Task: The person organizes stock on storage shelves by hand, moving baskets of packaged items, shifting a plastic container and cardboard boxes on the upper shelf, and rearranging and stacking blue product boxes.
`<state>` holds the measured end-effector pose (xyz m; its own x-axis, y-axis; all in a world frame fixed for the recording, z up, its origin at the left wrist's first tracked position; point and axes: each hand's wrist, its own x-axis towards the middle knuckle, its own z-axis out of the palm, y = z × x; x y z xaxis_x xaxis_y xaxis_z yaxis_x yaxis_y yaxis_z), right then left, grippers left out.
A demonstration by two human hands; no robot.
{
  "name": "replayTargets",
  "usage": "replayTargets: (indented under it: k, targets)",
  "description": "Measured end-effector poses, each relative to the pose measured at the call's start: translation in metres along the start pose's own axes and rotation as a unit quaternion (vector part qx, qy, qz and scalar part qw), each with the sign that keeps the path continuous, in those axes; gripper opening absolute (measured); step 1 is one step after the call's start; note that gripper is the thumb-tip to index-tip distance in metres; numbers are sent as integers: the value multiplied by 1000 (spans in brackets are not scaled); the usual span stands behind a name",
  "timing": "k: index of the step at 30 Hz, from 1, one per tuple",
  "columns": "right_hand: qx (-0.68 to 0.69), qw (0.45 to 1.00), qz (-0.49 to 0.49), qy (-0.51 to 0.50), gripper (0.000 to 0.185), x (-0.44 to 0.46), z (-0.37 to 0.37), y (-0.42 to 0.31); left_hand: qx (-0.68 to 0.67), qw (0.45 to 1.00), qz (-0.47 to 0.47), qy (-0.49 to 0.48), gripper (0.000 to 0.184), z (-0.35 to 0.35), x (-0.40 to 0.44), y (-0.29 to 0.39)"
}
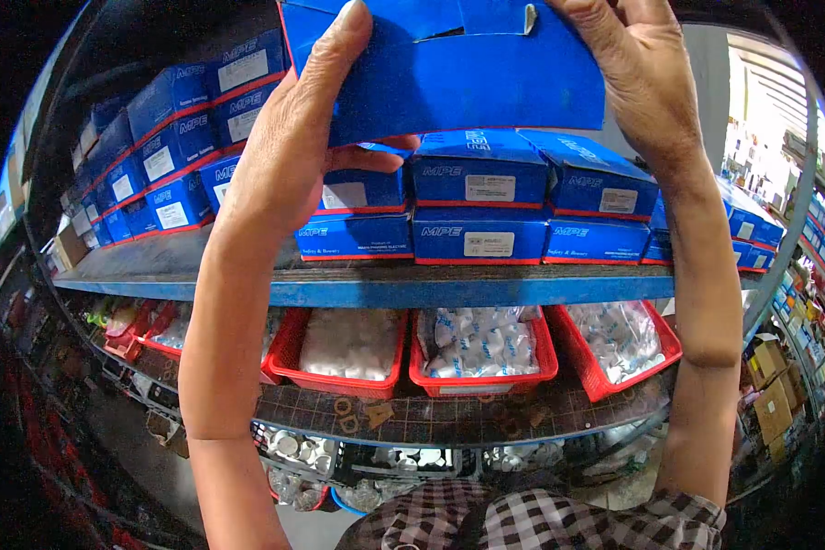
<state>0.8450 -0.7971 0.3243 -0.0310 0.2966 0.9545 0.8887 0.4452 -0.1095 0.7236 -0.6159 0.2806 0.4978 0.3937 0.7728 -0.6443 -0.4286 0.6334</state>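
A blue cardboard box (467,87) is lifted in front of me at the top of the head view. Its near face has a torn slot and a small lifted flap, and its upper part is cut off by the frame. My left hand (293,142) grips the left end, thumb across the face and fingers curled underneath. At the upper right corner, my right hand (646,73) grasps the same box, with some fingertips out of view. Just below and behind it are stacked blue MPE boxes (478,190) with white labels.
A shelf with a blue front edge (486,291) carries the stacks, with more boxes (172,147) piled higher at left. On the lower shelf, red baskets (486,378) contain bagged white parts. Black crates (403,461) sit lower. Brown cartons (775,394) stand at right.
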Motion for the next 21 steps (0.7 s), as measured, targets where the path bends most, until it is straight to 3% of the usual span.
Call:
replayTargets:
  k: [2, 4, 5, 9, 11, 14, 17, 21]
  targets:
    - [-13, 1000, -10, -22, 71, 1, -3, 6, 5, 999, -13, -41, 62, -4, 1, 0]
    - [7, 1000, -14, -10, 69, -3, 2, 4, -44, 998, -35, -20, 66, -4, 4, -3]
    - [17, 1000, -17, -5, 68, -5, 5, 2, -23, 999, -18, 38, 72, 1, 8, -5]
    - [60, 997, 41, 12, 63, -1, 1, -9, -24, 999, 6, 38, 73, 12, 0, -1]
    - [74, 997, 13, -1, 58, -3, 0, -2, -80, 996, -31, 0, 66, 7, 3, 0]
    - [35, 999, -19, -3, 50, -10, 2, 4, -156, 986, -54, 15, 62, 10, 12, -2]
    - [12, 998, -48, 29, 43, -14, 12, 10, -82, 997, -15, 9, 64, 5, 15, -4]
    - [-15, 995, -79, 56, 28, -18, 13, 16, -89, 994, -16, 58, 65, 17, 13, 0]
